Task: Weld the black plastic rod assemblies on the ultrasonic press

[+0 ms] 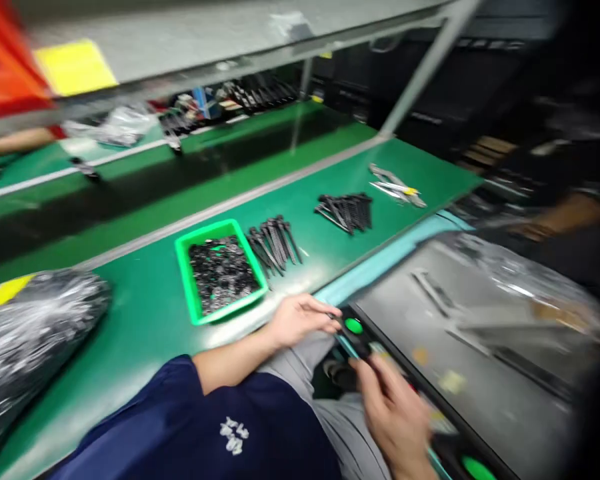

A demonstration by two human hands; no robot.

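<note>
My left hand (305, 321) has its thumb and fingers pinched together beside the corner of a grey, black-rimmed tray (405, 370). A small dark tip shows at the fingertips, too small to name. Lower right, my right hand (395, 413) is blurred, its fingers curled in at the tray's near edge. What lies between them is hidden. A green bin (183, 273) full of small black pieces (223, 273) stands beyond my left hand. Next to it lies a row of ribbed black plastic pieces (275, 243), with a second bunch (347, 210) farther right.
Pliers (397, 185) lie toward the right end of the green bench (145, 333). A large plastic-wrapped bundle (40, 340) sits at left. Overhead runs a grey shelf (180, 40). Another person's arm (17, 142) shows far left, and another person's hand (555, 223) at right.
</note>
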